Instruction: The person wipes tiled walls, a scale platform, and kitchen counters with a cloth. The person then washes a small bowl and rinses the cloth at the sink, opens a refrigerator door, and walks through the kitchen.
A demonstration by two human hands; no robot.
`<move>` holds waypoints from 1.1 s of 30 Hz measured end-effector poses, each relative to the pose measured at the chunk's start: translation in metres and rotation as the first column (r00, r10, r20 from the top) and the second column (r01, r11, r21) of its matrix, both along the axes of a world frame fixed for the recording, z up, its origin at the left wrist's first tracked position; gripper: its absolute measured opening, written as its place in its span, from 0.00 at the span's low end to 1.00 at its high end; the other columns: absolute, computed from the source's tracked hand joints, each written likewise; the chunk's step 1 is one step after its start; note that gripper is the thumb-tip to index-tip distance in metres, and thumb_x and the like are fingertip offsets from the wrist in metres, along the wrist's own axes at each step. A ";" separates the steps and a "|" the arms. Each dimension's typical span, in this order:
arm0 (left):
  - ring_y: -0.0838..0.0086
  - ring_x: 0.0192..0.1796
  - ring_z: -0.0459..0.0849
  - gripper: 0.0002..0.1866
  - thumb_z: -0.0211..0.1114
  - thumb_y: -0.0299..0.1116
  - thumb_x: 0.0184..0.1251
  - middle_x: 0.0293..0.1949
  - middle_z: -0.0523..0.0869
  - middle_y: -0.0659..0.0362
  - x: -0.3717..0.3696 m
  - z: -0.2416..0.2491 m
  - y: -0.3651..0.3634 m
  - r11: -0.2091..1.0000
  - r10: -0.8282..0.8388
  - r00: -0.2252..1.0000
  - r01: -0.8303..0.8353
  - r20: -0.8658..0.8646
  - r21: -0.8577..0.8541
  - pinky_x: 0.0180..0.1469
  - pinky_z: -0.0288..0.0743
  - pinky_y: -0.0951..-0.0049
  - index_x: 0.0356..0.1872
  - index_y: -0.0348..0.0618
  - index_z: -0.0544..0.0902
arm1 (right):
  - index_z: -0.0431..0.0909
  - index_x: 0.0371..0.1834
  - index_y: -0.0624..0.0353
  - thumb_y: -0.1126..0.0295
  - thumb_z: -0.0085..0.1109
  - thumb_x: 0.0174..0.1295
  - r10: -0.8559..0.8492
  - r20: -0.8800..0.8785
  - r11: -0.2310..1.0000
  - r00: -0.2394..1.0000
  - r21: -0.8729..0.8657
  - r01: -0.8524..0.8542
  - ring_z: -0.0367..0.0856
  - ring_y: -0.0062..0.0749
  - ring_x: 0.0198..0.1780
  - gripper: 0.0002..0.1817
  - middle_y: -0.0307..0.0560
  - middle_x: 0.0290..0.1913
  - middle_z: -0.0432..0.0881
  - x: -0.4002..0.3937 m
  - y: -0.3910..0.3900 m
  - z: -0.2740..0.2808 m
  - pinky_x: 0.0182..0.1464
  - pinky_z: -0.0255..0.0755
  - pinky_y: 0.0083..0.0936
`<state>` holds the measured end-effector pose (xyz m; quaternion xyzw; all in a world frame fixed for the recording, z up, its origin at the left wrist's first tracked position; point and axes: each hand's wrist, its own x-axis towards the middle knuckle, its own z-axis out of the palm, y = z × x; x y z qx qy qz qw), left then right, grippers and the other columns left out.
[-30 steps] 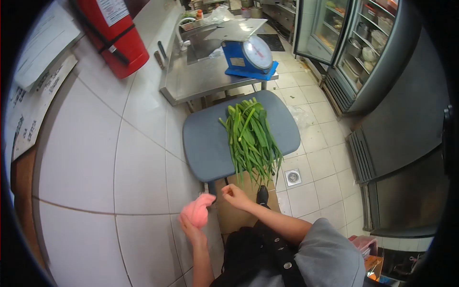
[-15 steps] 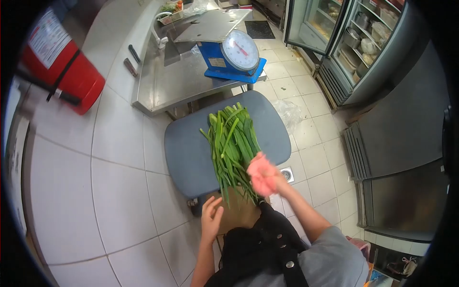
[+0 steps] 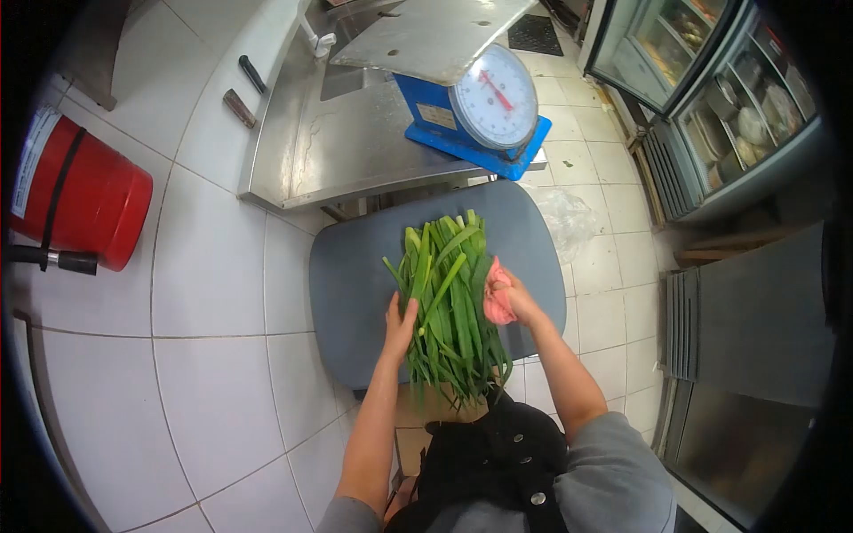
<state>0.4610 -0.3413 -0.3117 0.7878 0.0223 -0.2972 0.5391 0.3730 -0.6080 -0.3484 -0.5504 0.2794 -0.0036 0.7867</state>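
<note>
A bunch of long green leaves, like spring onion greens, lies on a grey chair seat, its thin tips hanging over the near edge. Along the left side of the bunch rests my left hand, open, with its fingers stretched out and touching the leaves. My right hand is closed around a crumpled pink cloth, close by the right side of the bunch. Part of the right fingers is hidden by the cloth.
A blue dial scale with a metal pan stands on the steel counter beyond the seat. Two knives are on the left wall, near a red fire extinguisher. A plastic bag lies on the floor. An open glass-door fridge stands right.
My left hand has moved up and forward to the left side of the bunch. My right hand, still with the pink cloth, has shifted forward. The view has tilted and moved closer.
</note>
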 end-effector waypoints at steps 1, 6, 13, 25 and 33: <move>0.52 0.76 0.50 0.48 0.53 0.65 0.67 0.75 0.49 0.44 0.001 0.002 -0.004 0.999 -0.034 0.999 0.034 -0.002 0.028 0.74 0.49 0.55 0.77 0.43 0.48 | 0.70 0.63 0.59 0.74 0.50 0.58 0.026 -0.041 0.999 0.999 0.042 -0.024 0.75 0.28 0.51 0.25 0.43 0.48 0.78 0.006 0.008 -0.005 0.56 0.68 0.23; 0.60 0.71 0.65 0.40 0.60 0.51 0.70 0.70 0.64 0.45 0.015 -0.001 0.009 0.983 0.035 0.991 -0.010 0.130 -0.185 0.70 0.59 0.64 0.74 0.36 0.56 | 0.70 0.31 0.57 0.75 0.52 0.53 0.039 0.032 0.994 0.999 0.105 -0.042 0.71 0.24 0.32 0.03 0.31 0.32 0.74 0.042 0.084 -0.023 0.34 0.67 0.28; 0.65 0.63 0.73 0.33 0.64 0.46 0.69 0.62 0.75 0.52 0.070 -0.007 0.105 0.982 0.186 0.972 -0.188 0.146 -0.004 0.64 0.66 0.68 0.67 0.36 0.67 | 0.72 0.33 0.64 0.68 0.55 0.53 0.302 0.043 0.931 0.952 -0.229 -0.285 0.76 0.43 0.36 0.10 0.46 0.34 0.79 0.110 0.174 -0.028 0.41 0.70 0.37; 0.51 0.70 0.62 0.35 0.66 0.42 0.66 0.69 0.64 0.43 0.033 0.032 0.104 0.856 0.037 0.676 -0.402 0.736 0.326 0.70 0.57 0.56 0.68 0.35 0.65 | 0.78 0.58 0.45 0.58 0.59 0.61 -0.015 -0.049 0.273 0.999 -0.961 -0.043 0.71 0.42 0.63 0.21 0.49 0.64 0.73 0.135 -0.036 0.028 0.59 0.68 0.46; 0.57 0.73 0.60 0.29 0.67 0.37 0.60 0.71 0.65 0.52 -0.104 0.029 0.017 0.668 -0.737 0.458 0.385 0.496 0.637 0.73 0.52 0.50 0.64 0.52 0.74 | 0.81 0.49 0.44 0.66 0.54 0.62 0.236 -0.197 -0.031 0.952 -0.980 -0.195 0.72 0.42 0.55 0.13 0.41 0.53 0.76 0.165 0.028 -0.032 0.53 0.67 0.50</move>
